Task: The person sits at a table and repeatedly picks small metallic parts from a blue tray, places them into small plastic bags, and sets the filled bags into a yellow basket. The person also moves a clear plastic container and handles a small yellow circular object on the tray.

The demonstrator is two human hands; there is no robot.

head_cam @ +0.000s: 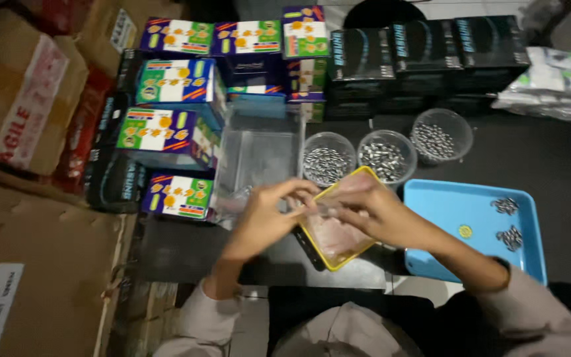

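- The dark tabletop (550, 165) carries everything; brown cartons (28, 99) and stacked colourful boxes (180, 82) crowd its left side, black boxes (424, 46) line the back.
- A blue tray (457, 205) lies to the right with a few small clusters of metal pieces (511, 237) on it.
- The yellow-rimmed tray (335, 241) sits in the middle, just in front of the person, tilted so its long axis runs from near left to far right; its far corner points toward the cups.
- Three clear cups (386, 155) of small metal pieces stand in a row behind it.
- The left hand (266, 215) and right hand (375, 211) meet over the yellow-rimmed tray's far edge, fingers pinched together on something small and pale between them; blur hides what it is.
- Judging by this, the step in hand is fine handling of a small item above the tray; the next move would call for a steady pinch and keeping the work over the tray.
- Each grip looks closed in a pinch.
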